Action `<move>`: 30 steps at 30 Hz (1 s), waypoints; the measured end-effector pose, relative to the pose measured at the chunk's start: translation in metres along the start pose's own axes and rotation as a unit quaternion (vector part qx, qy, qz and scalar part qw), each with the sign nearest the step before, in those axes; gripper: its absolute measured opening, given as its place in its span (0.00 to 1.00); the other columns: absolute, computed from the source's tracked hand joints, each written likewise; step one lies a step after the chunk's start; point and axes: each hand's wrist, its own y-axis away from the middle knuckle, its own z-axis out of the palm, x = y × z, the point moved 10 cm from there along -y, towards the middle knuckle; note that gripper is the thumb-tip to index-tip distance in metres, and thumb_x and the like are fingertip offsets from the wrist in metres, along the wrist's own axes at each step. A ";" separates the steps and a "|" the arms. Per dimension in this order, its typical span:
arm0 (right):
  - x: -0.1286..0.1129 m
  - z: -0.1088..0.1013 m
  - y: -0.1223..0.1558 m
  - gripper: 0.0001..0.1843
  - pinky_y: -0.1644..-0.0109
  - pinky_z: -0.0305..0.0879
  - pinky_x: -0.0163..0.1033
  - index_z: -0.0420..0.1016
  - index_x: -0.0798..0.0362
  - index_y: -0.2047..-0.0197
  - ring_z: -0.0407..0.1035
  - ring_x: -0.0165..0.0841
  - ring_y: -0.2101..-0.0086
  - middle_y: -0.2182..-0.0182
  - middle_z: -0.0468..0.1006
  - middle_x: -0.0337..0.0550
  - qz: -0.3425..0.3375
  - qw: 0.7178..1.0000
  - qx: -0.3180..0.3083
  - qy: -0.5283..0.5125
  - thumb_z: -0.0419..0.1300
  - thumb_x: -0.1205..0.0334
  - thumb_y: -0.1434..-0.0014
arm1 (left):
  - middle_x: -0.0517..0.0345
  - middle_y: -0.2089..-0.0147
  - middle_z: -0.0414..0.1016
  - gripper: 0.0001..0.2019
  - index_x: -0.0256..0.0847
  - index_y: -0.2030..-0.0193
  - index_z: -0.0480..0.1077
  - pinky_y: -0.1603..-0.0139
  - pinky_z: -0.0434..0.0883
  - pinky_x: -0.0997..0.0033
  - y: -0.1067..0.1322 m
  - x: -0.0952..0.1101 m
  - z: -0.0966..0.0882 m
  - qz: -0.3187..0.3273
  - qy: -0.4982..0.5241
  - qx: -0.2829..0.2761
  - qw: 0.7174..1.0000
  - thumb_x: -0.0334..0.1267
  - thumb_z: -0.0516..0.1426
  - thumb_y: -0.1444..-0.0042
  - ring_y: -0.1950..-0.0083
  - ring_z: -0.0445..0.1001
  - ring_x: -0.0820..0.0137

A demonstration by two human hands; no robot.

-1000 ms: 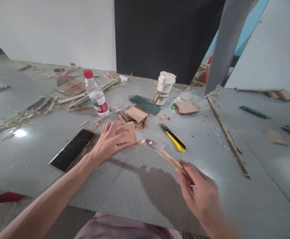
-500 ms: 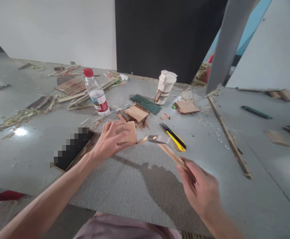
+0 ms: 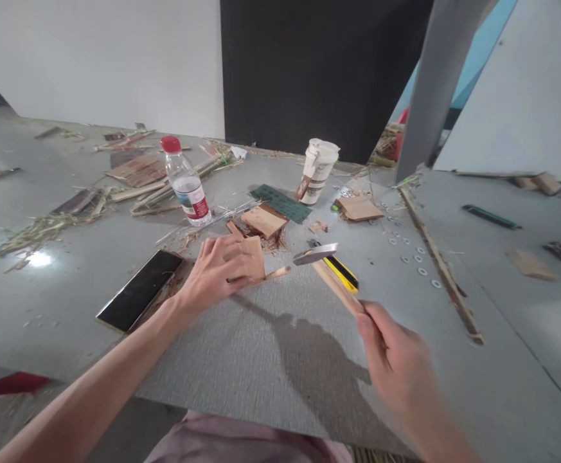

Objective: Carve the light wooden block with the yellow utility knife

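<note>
My left hand (image 3: 217,265) is closed round a small wooden block (image 3: 256,254), gripping it just above the table. A thin wooden stick (image 3: 279,272) juts from the block's right side. My right hand (image 3: 398,350) is wrapped round the wooden handle of a small hammer (image 3: 331,281). The hammer's metal head is in the air, right of the stick's end and apart from it. Partly behind the hammer lies a yellow and black utility knife (image 3: 348,275) on the table.
Beyond the hands lie a wood piece (image 3: 263,220), green sandpaper (image 3: 281,202) and another wood piece (image 3: 358,208). A water bottle (image 3: 191,193) and paper cup (image 3: 317,170) stand farther back. A phone (image 3: 140,292) lies left; several washers (image 3: 421,271) and a long strip (image 3: 439,263) lie right.
The hammer has swung up and to the right, away from the stick's end, with my right hand moving slightly right. My left hand keeps its hold on the block.
</note>
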 end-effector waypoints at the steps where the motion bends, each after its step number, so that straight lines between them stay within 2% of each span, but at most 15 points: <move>1: 0.000 -0.002 -0.001 0.14 0.79 0.53 0.31 0.72 0.50 0.60 0.57 0.25 0.84 0.82 0.60 0.28 0.001 1.000 0.007 0.009 0.51 0.57 0.23 | 0.43 0.32 0.67 0.14 0.48 0.46 0.78 0.37 0.68 0.39 0.000 0.000 0.000 -0.001 0.001 0.000 1.000 0.45 0.68 0.37 0.37 0.67 0.48; 4: -0.001 -0.013 0.003 0.11 0.78 0.55 0.31 0.73 0.51 0.55 0.58 0.25 0.84 0.81 0.63 0.29 -0.003 0.999 0.049 0.018 0.52 0.60 0.23 | 0.42 0.32 0.67 0.15 0.48 0.46 0.78 0.38 0.68 0.39 0.000 0.001 0.000 0.000 0.002 -0.002 1.000 0.46 0.69 0.37 0.38 0.67 0.48; 7: -0.009 -0.024 0.010 0.09 0.75 0.60 0.32 0.74 0.52 0.49 0.63 0.25 0.82 0.76 0.74 0.34 -0.037 0.995 0.091 0.024 0.52 0.64 0.24 | 0.42 0.33 0.68 0.16 0.47 0.46 0.78 0.38 0.68 0.40 0.000 0.000 0.000 -0.001 0.003 0.000 1.000 0.48 0.69 0.38 0.38 0.67 0.48; 9: -0.016 -0.021 0.011 0.10 0.71 0.64 0.32 0.74 0.51 0.45 0.71 0.27 0.76 0.68 0.80 0.39 -0.066 0.994 0.076 0.032 0.53 0.65 0.24 | 0.42 0.33 0.68 0.16 0.46 0.47 0.78 0.37 0.68 0.40 0.000 0.000 0.000 0.000 0.004 0.001 1.000 0.48 0.69 0.38 0.38 0.67 0.48; 11: -0.019 -0.010 0.009 0.10 0.68 0.66 0.32 0.74 0.51 0.45 0.74 0.28 0.72 0.65 0.82 0.41 -0.077 0.996 0.035 0.040 0.54 0.64 0.24 | 0.43 0.33 0.67 0.15 0.47 0.47 0.78 0.38 0.68 0.41 0.000 0.001 0.000 0.002 0.005 0.001 1.000 0.47 0.68 0.37 0.37 0.67 0.48; 14: -0.013 0.003 0.004 0.10 0.69 0.65 0.33 0.76 0.51 0.48 0.75 0.29 0.73 0.66 0.83 0.41 -0.062 0.996 0.003 0.060 0.54 0.60 0.23 | 0.44 0.32 0.68 0.14 0.47 0.47 0.78 0.38 0.68 0.42 -0.001 0.003 -0.001 0.005 0.007 0.003 1.000 0.46 0.68 0.36 0.37 0.68 0.48; 19: -0.001 0.009 0.002 0.11 0.70 0.64 0.33 0.76 0.52 0.50 0.73 0.29 0.75 0.68 0.81 0.40 -0.034 0.999 0.002 0.031 0.53 0.58 0.23 | 0.43 0.33 0.68 0.16 0.48 0.45 0.79 0.38 0.68 0.41 -0.001 0.002 -0.001 0.003 0.009 0.005 1.000 0.46 0.69 0.38 0.37 0.68 0.47; 22: 0.008 0.004 0.003 0.13 0.76 0.59 0.31 0.76 0.52 0.52 0.63 0.26 0.81 0.77 0.72 0.33 0.000 1.000 0.010 -0.022 0.53 0.58 0.23 | 0.43 0.33 0.68 0.15 0.47 0.46 0.79 0.38 0.68 0.41 0.000 0.000 0.000 0.003 0.011 0.006 1.000 0.45 0.69 0.38 0.37 0.68 0.47; 24: 0.019 -0.003 0.004 0.14 0.78 0.56 0.31 0.76 0.52 0.56 0.60 0.26 0.83 0.80 0.66 0.31 0.043 0.997 0.022 -0.054 0.52 0.55 0.23 | 0.43 0.33 0.68 0.16 0.47 0.46 0.79 0.38 0.68 0.41 0.001 -0.001 0.001 0.003 0.013 0.008 1.000 0.46 0.70 0.38 0.37 0.68 0.47; 27: 0.038 -0.012 0.005 0.17 0.77 0.58 0.32 0.76 0.50 0.57 0.63 0.27 0.80 0.78 0.68 0.33 0.115 0.986 0.049 -0.113 0.51 0.51 0.23 | 0.42 0.33 0.68 0.18 0.47 0.45 0.79 0.38 0.68 0.40 0.001 -0.001 0.001 0.006 0.015 0.010 1.000 0.48 0.69 0.38 0.37 0.68 0.47; 30: 0.050 -0.016 -0.003 0.19 0.77 0.58 0.33 0.77 0.50 0.53 0.61 0.28 0.79 0.77 0.68 0.34 0.150 0.974 0.061 -0.159 0.49 0.48 0.22 | 0.41 0.33 0.68 0.16 0.46 0.46 0.79 0.38 0.69 0.41 0.000 0.001 -0.001 0.007 0.012 0.015 1.000 0.46 0.69 0.38 0.39 0.69 0.48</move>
